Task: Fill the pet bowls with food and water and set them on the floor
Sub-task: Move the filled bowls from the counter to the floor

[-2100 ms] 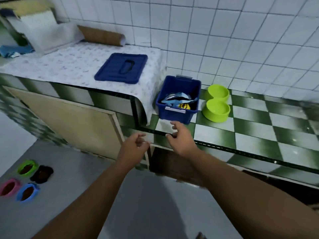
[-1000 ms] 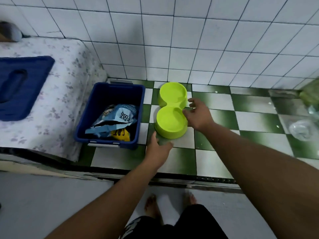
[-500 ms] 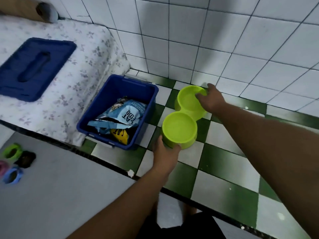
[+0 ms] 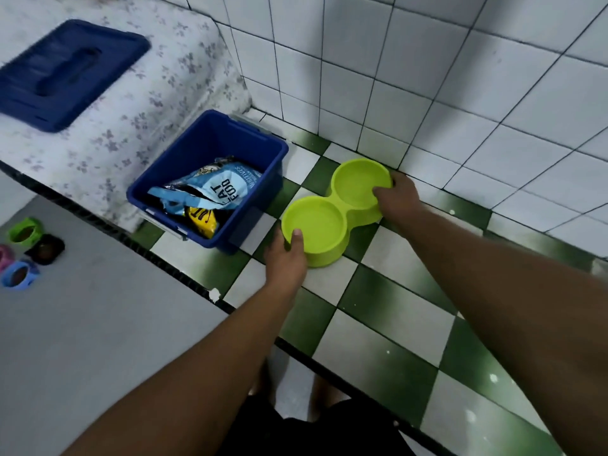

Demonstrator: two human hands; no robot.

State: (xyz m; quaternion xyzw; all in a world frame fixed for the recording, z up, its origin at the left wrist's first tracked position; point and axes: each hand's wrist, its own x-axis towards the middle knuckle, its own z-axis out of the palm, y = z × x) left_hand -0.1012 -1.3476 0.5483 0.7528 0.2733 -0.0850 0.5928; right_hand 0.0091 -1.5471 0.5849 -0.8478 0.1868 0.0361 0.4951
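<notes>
Double bowl (image 4: 332, 222): lime green plastic, two round cups joined in one piece. It sits on the green-and-white checkered counter (image 4: 378, 291), with its far cup close to the white tiled wall (image 4: 427, 77). Whether it rests flat or is slightly raised cannot be told.

Left hand (image 4: 286, 258): grips the near cup at its front edge. The thumb (image 4: 297, 238) is hooked over the rim and points into the cup. The other fingers are hidden behind the outer wall.

Right hand (image 4: 398, 199): grips the far cup at its right side. The fingers (image 4: 378, 192) are curled over the rim and into the cup.

Bin (image 4: 184, 189): blue, open-topped, just left of the double bowl on the same counter. It holds a pale blue bag (image 4: 223, 189) printed "CAT FOOD" and a yellow packet (image 4: 200, 218) beneath it.

Lid (image 4: 65, 74): blue, lying flat on a floral cloth (image 4: 148, 103) that covers the raised surface to the left.

Floor (image 4: 98, 324): grey, below the counter edge. Four small bowls stand grouped at far left: green (image 4: 24, 230), black (image 4: 44, 250), pink (image 4: 4, 256) and blue (image 4: 18, 274).
</notes>
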